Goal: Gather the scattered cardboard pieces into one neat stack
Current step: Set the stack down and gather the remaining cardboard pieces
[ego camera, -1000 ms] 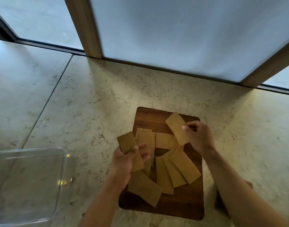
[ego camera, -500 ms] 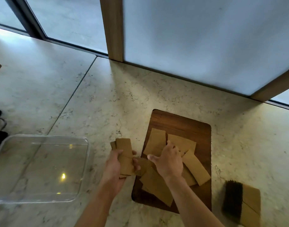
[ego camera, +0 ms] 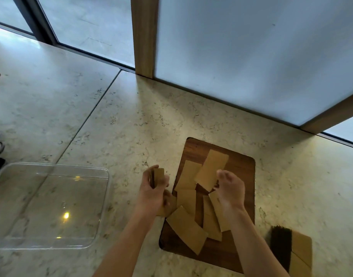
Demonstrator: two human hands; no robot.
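Note:
Several tan cardboard pieces [ego camera: 186, 227] lie scattered and overlapping on a dark wooden board [ego camera: 243, 176]. My left hand [ego camera: 153, 191] is just left of the board, shut on a small stack of cardboard pieces [ego camera: 158, 175] held nearly upright. My right hand [ego camera: 229, 189] is over the middle of the board and pinches the near end of one cardboard piece [ego camera: 211, 168], which is lifted and tilted above the others.
A clear plastic tray [ego camera: 51, 204] sits on the stone counter to the left. A brush with dark bristles and a tan block [ego camera: 291, 250] lies right of the board. A window frame and wooden post [ego camera: 144, 37] rise at the counter's back.
My right hand has lifted a cardboard piece off the board. My left hand has turned its stack more upright. The view has shifted left, so the board sits further right.

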